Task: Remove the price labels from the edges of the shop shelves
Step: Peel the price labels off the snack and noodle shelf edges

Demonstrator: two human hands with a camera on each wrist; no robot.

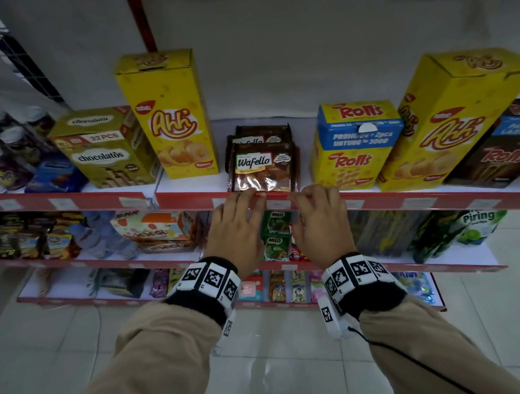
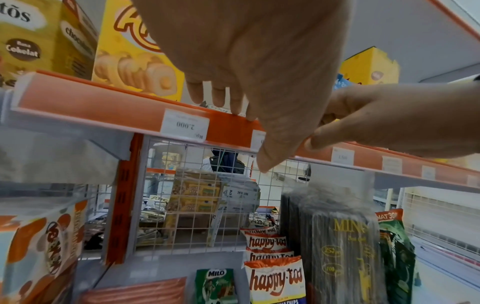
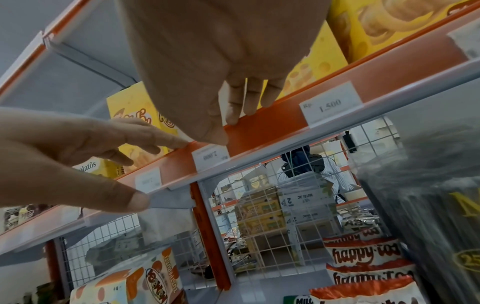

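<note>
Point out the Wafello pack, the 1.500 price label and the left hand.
Wafello pack (image 1: 263, 169): head view, front wrapper.
1.500 price label (image 3: 331, 107): right wrist view, on the printed number.
left hand (image 1: 236, 226): head view, back of the hand.

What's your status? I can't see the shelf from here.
Both hands, left and right, fingertips on the shelf edge. Price label between them, not yet out. Nothing in the way.

Head view looks down, wrist views upward close, sharing shelf edge (image 1: 191, 198)
</note>
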